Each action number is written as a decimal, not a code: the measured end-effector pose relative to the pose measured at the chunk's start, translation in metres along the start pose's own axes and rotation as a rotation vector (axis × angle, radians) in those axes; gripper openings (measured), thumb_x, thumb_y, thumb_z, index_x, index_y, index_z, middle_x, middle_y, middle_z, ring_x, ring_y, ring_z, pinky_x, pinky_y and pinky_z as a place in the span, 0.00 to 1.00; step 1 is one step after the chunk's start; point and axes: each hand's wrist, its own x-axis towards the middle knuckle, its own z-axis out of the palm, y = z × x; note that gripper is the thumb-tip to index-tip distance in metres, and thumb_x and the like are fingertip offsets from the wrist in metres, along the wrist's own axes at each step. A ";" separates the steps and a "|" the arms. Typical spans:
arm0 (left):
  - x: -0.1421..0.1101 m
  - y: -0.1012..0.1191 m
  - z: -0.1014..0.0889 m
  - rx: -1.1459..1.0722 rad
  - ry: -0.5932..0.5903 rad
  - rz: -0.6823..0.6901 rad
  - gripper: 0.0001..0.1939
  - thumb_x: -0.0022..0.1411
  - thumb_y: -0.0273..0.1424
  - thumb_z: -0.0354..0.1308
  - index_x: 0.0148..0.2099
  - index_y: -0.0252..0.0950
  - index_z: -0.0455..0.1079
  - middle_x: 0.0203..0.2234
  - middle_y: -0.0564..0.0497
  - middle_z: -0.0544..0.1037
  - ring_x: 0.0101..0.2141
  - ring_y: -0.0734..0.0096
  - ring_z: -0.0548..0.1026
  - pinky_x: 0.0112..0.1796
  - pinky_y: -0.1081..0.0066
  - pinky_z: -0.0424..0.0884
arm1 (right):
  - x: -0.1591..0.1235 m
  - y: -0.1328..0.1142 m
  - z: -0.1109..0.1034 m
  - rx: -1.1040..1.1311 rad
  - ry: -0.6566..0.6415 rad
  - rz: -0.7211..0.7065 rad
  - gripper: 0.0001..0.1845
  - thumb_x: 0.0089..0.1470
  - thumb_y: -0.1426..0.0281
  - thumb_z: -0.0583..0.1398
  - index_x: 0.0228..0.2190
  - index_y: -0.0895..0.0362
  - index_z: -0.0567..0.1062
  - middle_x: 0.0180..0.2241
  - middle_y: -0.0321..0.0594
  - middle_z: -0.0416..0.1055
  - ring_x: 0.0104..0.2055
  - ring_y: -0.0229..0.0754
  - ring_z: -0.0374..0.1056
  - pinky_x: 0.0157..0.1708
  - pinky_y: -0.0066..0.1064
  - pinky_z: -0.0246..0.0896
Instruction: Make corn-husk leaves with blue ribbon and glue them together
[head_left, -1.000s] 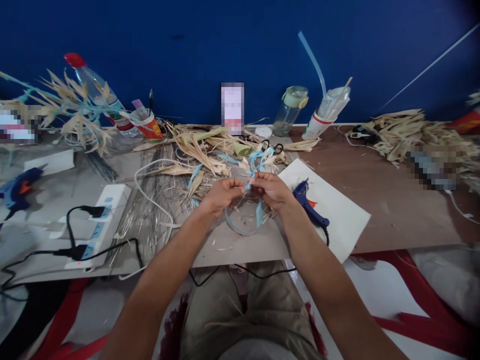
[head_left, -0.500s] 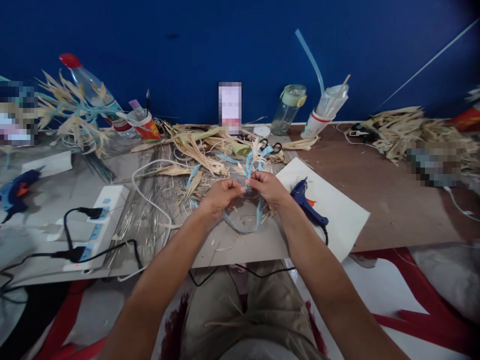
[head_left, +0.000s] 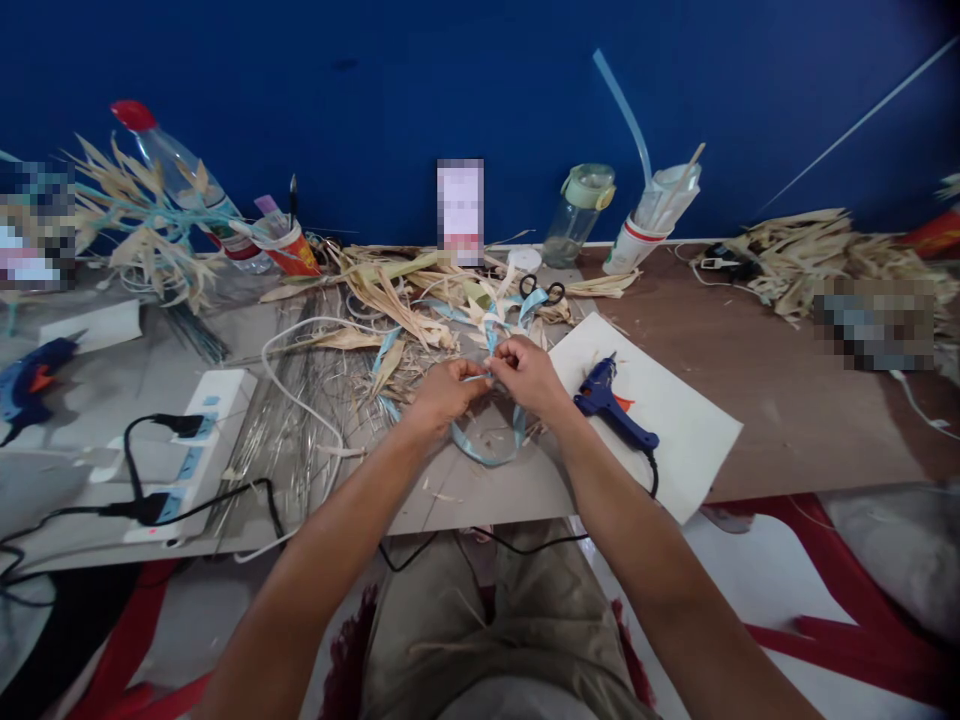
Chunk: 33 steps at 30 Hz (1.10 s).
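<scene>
Over the middle of the table my left hand [head_left: 448, 390] is closed in a pinch on a light blue ribbon [head_left: 487, 459]. Fingertip to fingertip with it, my right hand [head_left: 527, 375] pinches the same ribbon where it wraps a thin stem. The wrapped stem [head_left: 491, 335] points away from me, with pale corn husk pieces at its far end. Below my hands the slack ribbon droops in a loop. My fingers hide the exact gripping point. Just beyond lie black-handled scissors [head_left: 551, 290] among dried corn husks [head_left: 405, 305].
A blue glue gun [head_left: 619, 410] lies on white paper [head_left: 675, 440] beside my right forearm. On the left are a power strip [head_left: 214, 430], thin wires [head_left: 289, 400] and another glue gun [head_left: 37, 385]. A phone [head_left: 460, 210], bottle [head_left: 577, 215] and paper cup [head_left: 636, 245] stand behind.
The wrapped stem and its husk end have tilted lower and away from me. My right hand has shifted slightly, and both hands keep pinching close together.
</scene>
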 end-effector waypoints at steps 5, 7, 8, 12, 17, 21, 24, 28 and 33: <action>0.001 -0.001 0.003 -0.016 0.065 0.029 0.06 0.45 0.29 0.61 0.26 0.33 0.67 0.15 0.58 0.65 0.15 0.83 0.59 0.18 0.77 0.52 | -0.003 -0.004 0.006 -0.070 0.072 -0.062 0.05 0.47 0.68 0.58 0.23 0.55 0.67 0.26 0.37 0.62 0.29 0.38 0.57 0.33 0.31 0.52; 0.001 0.002 0.002 -0.057 0.063 0.035 0.06 0.45 0.28 0.61 0.25 0.33 0.67 0.13 0.59 0.63 0.15 0.84 0.57 0.18 0.77 0.50 | -0.005 -0.007 0.007 -0.033 0.078 -0.060 0.09 0.50 0.66 0.57 0.22 0.55 0.67 0.25 0.37 0.62 0.29 0.39 0.58 0.34 0.31 0.53; 0.000 0.004 0.002 -0.090 0.060 0.034 0.07 0.45 0.29 0.61 0.24 0.33 0.66 0.13 0.59 0.63 0.14 0.84 0.57 0.17 0.77 0.50 | -0.005 -0.008 0.007 -0.001 0.064 -0.055 0.12 0.51 0.64 0.56 0.20 0.55 0.67 0.24 0.37 0.62 0.29 0.39 0.58 0.34 0.31 0.53; -0.004 0.015 -0.003 -0.235 0.017 -0.007 0.10 0.43 0.29 0.64 0.24 0.32 0.64 0.13 0.60 0.61 0.14 0.86 0.55 0.16 0.78 0.48 | -0.006 -0.012 0.001 0.243 -0.068 0.059 0.18 0.52 0.58 0.56 0.18 0.56 0.68 0.20 0.35 0.62 0.27 0.37 0.59 0.32 0.31 0.53; -0.005 0.020 -0.016 -0.422 -0.088 -0.035 0.13 0.41 0.27 0.65 0.25 0.34 0.62 0.11 0.63 0.53 0.12 0.87 0.49 0.16 0.79 0.45 | -0.006 -0.015 -0.008 0.771 -0.231 0.297 0.16 0.43 0.58 0.64 0.32 0.56 0.76 0.24 0.34 0.68 0.26 0.34 0.62 0.30 0.28 0.56; -0.004 0.017 -0.018 -0.494 -0.201 -0.068 0.13 0.40 0.26 0.65 0.25 0.34 0.62 0.10 0.63 0.51 0.12 0.88 0.46 0.16 0.79 0.44 | -0.005 -0.014 -0.006 0.952 -0.279 0.430 0.16 0.37 0.62 0.68 0.30 0.56 0.77 0.22 0.32 0.67 0.23 0.31 0.59 0.27 0.27 0.56; -0.004 0.013 -0.015 -0.490 -0.280 -0.093 0.13 0.41 0.27 0.65 0.24 0.33 0.61 0.10 0.63 0.51 0.12 0.88 0.46 0.16 0.79 0.44 | -0.004 -0.013 -0.002 1.036 -0.265 0.488 0.16 0.33 0.65 0.70 0.29 0.55 0.76 0.21 0.31 0.68 0.22 0.31 0.59 0.25 0.26 0.56; -0.001 0.008 -0.011 -0.506 -0.355 -0.113 0.14 0.41 0.27 0.65 0.24 0.33 0.60 0.11 0.64 0.49 0.12 0.88 0.44 0.16 0.79 0.43 | -0.004 -0.011 0.000 1.139 -0.363 0.513 0.14 0.33 0.67 0.70 0.26 0.56 0.76 0.25 0.34 0.71 0.23 0.32 0.60 0.25 0.26 0.57; 0.002 0.004 -0.014 -0.420 -0.354 -0.089 0.15 0.42 0.30 0.68 0.25 0.33 0.62 0.11 0.62 0.53 0.13 0.87 0.48 0.16 0.79 0.43 | -0.003 -0.011 -0.002 1.154 -0.328 0.539 0.13 0.30 0.69 0.71 0.20 0.58 0.74 0.22 0.33 0.70 0.22 0.30 0.59 0.25 0.25 0.56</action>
